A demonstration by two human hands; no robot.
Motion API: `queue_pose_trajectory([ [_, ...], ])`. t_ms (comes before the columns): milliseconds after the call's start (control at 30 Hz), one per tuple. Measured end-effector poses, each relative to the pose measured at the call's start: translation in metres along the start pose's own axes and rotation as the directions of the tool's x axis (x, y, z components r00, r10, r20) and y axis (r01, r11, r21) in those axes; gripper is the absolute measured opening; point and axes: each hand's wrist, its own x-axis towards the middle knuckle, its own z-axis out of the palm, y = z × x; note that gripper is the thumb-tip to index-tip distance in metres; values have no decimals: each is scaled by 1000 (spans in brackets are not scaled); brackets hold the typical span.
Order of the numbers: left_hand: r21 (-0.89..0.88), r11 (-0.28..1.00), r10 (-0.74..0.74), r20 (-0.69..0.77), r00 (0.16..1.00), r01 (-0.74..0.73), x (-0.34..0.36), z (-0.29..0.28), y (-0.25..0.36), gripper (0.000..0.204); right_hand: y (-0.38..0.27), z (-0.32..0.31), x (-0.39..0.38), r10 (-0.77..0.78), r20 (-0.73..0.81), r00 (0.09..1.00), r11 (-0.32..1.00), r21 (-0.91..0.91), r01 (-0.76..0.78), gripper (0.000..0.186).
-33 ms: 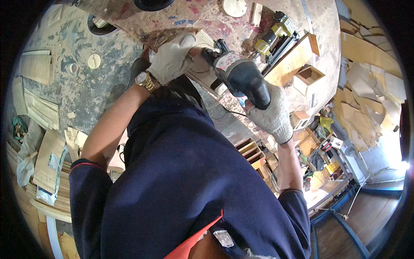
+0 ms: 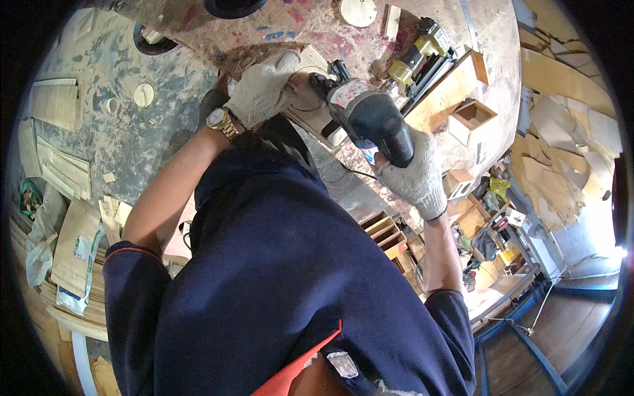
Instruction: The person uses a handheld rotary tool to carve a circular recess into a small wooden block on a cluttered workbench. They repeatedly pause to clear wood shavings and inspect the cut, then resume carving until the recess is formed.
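Observation:
My right hand [image 2: 413, 173] wears a pale knitted glove and grips a corded power tool [image 2: 378, 119] by its rounded black rear end. The tool has a grey middle and a patterned sticker; its exact kind is unclear. Its front end lies over a light wooden board [image 2: 318, 123] at the bench's near edge. My left hand [image 2: 264, 87], also gloved and with a gold watch at the wrist, is closed at the board's left side, close to the tool's front. Its fingertips are partly hidden. A thin black cable [image 2: 356, 173] trails below the tool.
Right of the tool, a yellow-and-black nail gun [image 2: 422, 53] lies beside a long wooden piece [image 2: 449, 92] and a small open wooden box [image 2: 473, 119]. A round wooden disc [image 2: 358, 11] lies at the far side. Thin boards [image 2: 63, 165] are stacked at left.
Almost nothing differs. My left forearm has shifted very slightly to the left; both hands and the power tool keep their places.

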Motion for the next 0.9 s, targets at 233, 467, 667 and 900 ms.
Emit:
queue_pose_trajectory([
  [233, -39, 998, 43, -63, 997, -45, 16, 4, -14, 61, 4, -2, 8, 18, -8, 1000, 999, 42, -18, 41],
  [467, -51, 998, 27, -21, 999, -28, 15, 4, -17, 61, 4, -5, 12, -2, -9, 1000, 1000, 29, 2, 40],
  [667, -44, 999, -10, -5, 1000, 9, 15, -2, -12, 51, 1, -9, 15, -29, 13, 999, 1000, -7, 29, 39],
  [900, -10, 1000, -28, 0, 1000, 28, 15, -4, -8, 30, -4, -10, 15, -35, 3, 999, 999, 12, 35, 36],
])
